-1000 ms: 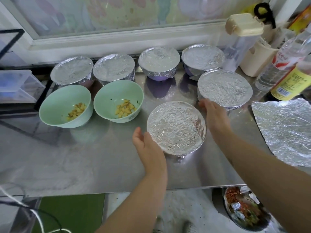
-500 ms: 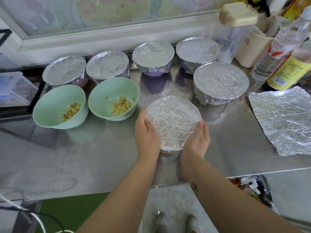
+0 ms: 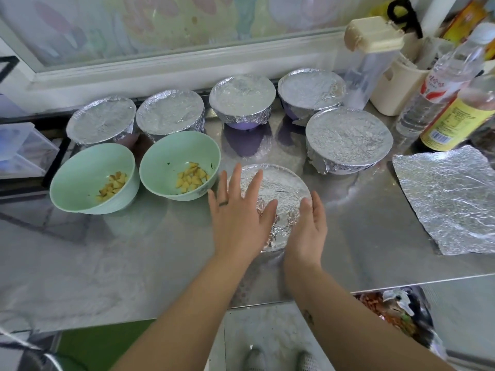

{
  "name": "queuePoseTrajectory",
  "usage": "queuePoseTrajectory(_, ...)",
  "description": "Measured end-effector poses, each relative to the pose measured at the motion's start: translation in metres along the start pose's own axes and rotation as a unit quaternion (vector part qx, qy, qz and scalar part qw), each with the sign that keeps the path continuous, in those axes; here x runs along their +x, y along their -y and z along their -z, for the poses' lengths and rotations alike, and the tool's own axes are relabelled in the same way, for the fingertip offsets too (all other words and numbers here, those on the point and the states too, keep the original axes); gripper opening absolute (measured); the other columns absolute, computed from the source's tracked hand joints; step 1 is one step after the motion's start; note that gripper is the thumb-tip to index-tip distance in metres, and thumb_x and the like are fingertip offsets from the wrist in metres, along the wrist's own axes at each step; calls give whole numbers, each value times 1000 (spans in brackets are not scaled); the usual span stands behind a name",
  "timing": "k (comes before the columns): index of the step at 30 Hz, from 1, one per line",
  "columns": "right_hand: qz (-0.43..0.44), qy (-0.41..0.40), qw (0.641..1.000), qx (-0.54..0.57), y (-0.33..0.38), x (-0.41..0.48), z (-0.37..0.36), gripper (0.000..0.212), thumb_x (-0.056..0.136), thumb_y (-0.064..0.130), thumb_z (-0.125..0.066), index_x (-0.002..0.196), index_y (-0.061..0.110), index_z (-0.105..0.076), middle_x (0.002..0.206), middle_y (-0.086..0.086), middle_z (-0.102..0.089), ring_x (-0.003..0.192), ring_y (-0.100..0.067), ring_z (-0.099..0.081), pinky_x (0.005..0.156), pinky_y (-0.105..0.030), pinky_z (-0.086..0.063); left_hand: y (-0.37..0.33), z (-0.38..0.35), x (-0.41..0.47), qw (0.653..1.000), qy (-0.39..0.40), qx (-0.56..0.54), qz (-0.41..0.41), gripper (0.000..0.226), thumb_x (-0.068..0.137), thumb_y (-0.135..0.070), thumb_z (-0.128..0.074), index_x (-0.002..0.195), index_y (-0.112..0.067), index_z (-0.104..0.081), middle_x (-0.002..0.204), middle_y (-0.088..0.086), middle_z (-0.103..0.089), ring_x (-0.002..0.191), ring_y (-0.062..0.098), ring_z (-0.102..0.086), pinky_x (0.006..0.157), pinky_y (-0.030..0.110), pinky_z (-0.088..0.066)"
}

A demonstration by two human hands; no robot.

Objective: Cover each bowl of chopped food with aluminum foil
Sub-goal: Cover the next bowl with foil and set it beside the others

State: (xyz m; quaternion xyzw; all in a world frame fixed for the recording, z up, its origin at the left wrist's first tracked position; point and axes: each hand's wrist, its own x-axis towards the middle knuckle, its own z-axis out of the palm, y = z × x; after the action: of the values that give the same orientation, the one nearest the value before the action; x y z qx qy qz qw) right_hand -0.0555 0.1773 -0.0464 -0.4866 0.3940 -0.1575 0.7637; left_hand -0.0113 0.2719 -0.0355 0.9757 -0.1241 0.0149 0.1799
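Bright daylight, glare on steel counter (image 3: 348,236), soft shadows, edges warped w/ slight blur.

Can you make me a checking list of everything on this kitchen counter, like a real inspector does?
surface: steel counter, shiny, with bowls and foil on it.
job's things: nearest foil-covered bowl under the hands; five other foil-covered bowls behind it; left green bowl and right green bowl, both holding yellow chopped pieces and uncovered; loose foil sheet on the right.
clutter: clear bottle, yellow-labelled bottle, cream holder, clear lidded container, all back right.
grippers: left hand flat on the nearest bowl's foil top; right hand, fingers straight, against its near right side.
cables: nothing seen for certain; the bottom-left corner is blurred.
surroundings: white window frame behind; clear plastic box at left; shoes on the floor below.
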Motion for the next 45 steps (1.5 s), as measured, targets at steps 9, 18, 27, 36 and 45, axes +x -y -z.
queuePoseTrajectory(9,-6,1,1000,-6,-5,15,-3,32,109,28,-42,129,25,-66,118,6,-74,112,-13,-69,102,-37,-53,-4,-5,4,989,105,99,10,57,102,-59,-24,157,-45,-14,169,0,7,154,25,12,122,55,2)
queuePoseTrajectory(18,1,27,996,-86,21,38,8,44,106,35,-48,149,23,-49,145,5,-56,133,-13,-53,117,-39,-40,14,-2,3,956,-23,-265,120,61,103,-17,-47,158,-18,-22,165,0,-22,152,16,-17,124,32,-16)
queuePoseTrajectory(27,35,-29,996,-70,2,19,-1,33,109,27,-39,128,27,-66,116,8,-73,108,-11,-68,100,-36,-54,-1,-21,-17,863,-94,-415,274,49,106,-26,-38,154,-32,-28,149,-7,-48,133,17,-50,112,44,-42)
queuePoseTrajectory(36,21,6,994,-109,12,32,7,28,106,21,-43,113,29,-69,103,8,-75,95,-10,-71,86,-32,-57,26,7,-44,864,67,-484,122,84,86,-41,-68,148,-51,-13,138,-40,-41,120,-27,-40,89,-2,-34)
queuePoseTrajectory(45,33,52,972,-228,13,50,9,32,106,24,-38,120,26,-66,102,4,-74,95,-18,-71,90,-42,-58,55,-13,-40,966,74,-249,-6,113,78,-46,-82,154,-42,1,164,-9,-16,143,-6,-20,103,-4,-15)
